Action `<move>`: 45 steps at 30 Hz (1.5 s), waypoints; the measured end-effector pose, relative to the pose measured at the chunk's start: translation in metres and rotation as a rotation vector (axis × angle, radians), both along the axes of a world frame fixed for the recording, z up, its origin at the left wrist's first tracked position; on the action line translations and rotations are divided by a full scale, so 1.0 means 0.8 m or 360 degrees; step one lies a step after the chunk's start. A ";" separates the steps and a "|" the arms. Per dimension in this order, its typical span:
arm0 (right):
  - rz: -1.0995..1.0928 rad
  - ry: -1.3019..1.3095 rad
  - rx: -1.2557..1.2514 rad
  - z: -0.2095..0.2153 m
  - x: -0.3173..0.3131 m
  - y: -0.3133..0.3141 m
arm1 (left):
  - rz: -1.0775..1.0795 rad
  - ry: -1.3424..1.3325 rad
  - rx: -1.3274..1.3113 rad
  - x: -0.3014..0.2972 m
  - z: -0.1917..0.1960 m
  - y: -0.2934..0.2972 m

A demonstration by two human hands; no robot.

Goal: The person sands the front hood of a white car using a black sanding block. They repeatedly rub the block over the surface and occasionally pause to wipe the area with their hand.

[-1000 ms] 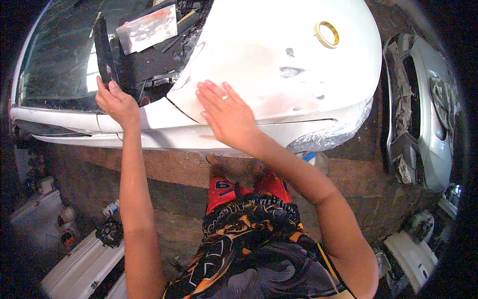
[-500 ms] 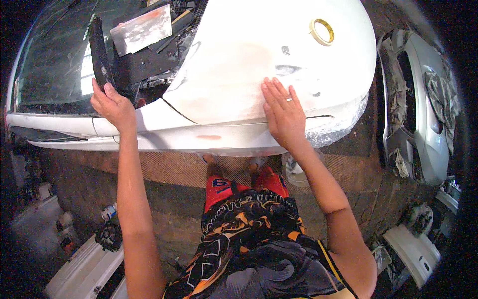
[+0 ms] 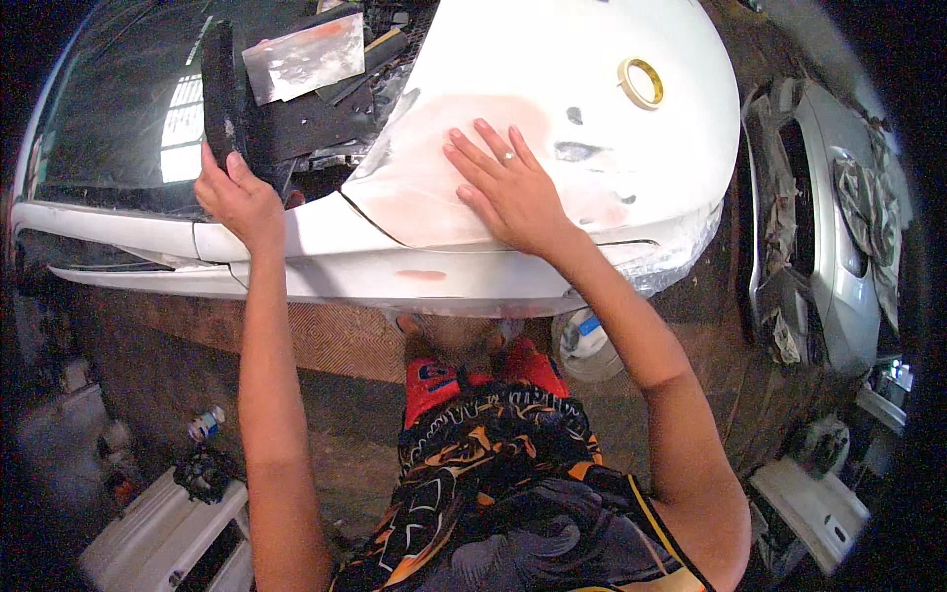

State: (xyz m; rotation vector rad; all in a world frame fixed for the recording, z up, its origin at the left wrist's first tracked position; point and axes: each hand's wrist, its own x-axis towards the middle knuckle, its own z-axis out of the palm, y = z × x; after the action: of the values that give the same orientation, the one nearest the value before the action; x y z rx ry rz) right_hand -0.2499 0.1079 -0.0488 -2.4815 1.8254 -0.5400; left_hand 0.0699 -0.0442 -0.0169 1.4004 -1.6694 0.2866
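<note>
Upper centre: broad white car panel (image 3: pixel 592 59), largely open surface; a tape roll (image 3: pixel 640 83) lies toward its upper right, and the right hand (image 3: pixel 508 187) rests flat at centre. Upper left: a black sanding block (image 3: pixel 222 89), gripped by the left hand (image 3: pixel 237 197), and a sheet of sandpaper (image 3: pixel 304 57) crowd the gap beside the windshield (image 3: pixel 99 118).

A white car fender (image 3: pixel 592 59) carries a tape roll (image 3: pixel 641 83) and a flat right hand (image 3: pixel 508 187).

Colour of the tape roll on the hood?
Yellowish tape roll, on the white hood; head view.
</note>
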 end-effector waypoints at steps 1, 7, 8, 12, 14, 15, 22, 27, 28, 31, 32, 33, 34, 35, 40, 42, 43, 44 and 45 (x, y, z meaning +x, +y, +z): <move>0.0024 0.0042 -0.0027 0.001 0.002 -0.013 | -0.0004 0.0006 0.0007 -0.001 0.001 0.001; -0.0076 0.0154 -0.0190 -0.007 0.003 -0.093 | 0.0057 -0.0070 -0.0029 0.004 -0.001 -0.003; -0.0133 0.0165 -0.0193 -0.009 -0.001 -0.101 | 0.0048 -0.0067 -0.0018 0.003 -0.001 -0.004; -0.0260 0.0116 -0.0149 -0.010 -0.010 -0.093 | 0.0022 -0.0070 -0.0038 0.004 -0.003 -0.006; -0.0280 0.0112 -0.0117 -0.009 -0.014 -0.073 | 0.0014 -0.0048 -0.0035 0.003 -0.005 -0.004; -0.0281 0.0106 -0.0108 -0.010 -0.015 -0.062 | 0.0017 -0.0032 -0.0015 0.003 -0.003 -0.001; -0.0328 0.0061 0.0023 -0.004 -0.024 0.005 | 0.0017 -0.0057 -0.0049 0.002 -0.003 -0.002; -0.0327 0.0006 0.0108 0.007 -0.026 0.049 | -0.0014 -0.0054 -0.0034 0.005 -0.005 -0.003; -0.0322 0.0006 0.0123 0.008 -0.025 0.055 | -0.0014 -0.0053 -0.0033 0.006 -0.006 -0.004; -0.0283 0.0057 0.0122 0.006 -0.016 0.069 | 0.0009 -0.0069 -0.0043 0.006 -0.007 -0.005; -0.0270 0.0004 0.0106 0.005 -0.013 0.067 | 0.0009 -0.0057 -0.0041 0.006 -0.006 -0.007; -0.0255 -0.0050 0.0098 0.004 -0.008 0.067 | 0.0011 -0.0047 -0.0031 0.007 -0.006 -0.007; -0.0239 -0.0105 0.0090 0.002 -0.003 0.067 | 0.0016 -0.0037 -0.0021 0.007 -0.007 -0.007; -0.0215 -0.0118 0.0093 0.002 0.003 0.065 | 0.0021 -0.0039 -0.0011 0.007 -0.008 -0.007; -0.0075 -0.0102 0.0056 0.004 0.046 0.038 | 0.0022 -0.0038 0.0009 0.003 -0.006 -0.006; 0.0043 -0.0146 -0.0009 0.001 0.072 0.025 | 0.0043 -0.0041 0.0009 0.004 -0.005 -0.003; 0.0093 -0.0165 -0.0044 0.001 0.084 0.019 | 0.0031 -0.0043 -0.0002 0.005 -0.006 -0.003; 0.0099 -0.0165 -0.0034 0.002 0.096 0.014 | 0.0019 -0.0046 -0.0012 0.005 -0.006 -0.004; 0.0124 -0.0200 -0.0047 0.002 0.103 0.011 | 0.0010 -0.0045 -0.0023 0.006 -0.007 -0.004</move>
State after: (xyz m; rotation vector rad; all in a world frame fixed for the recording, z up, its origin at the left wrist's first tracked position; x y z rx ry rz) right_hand -0.1672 0.1165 -0.0470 -2.4632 1.6808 -0.7061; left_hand 0.0748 -0.0476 -0.0222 1.3968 -1.6832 0.3226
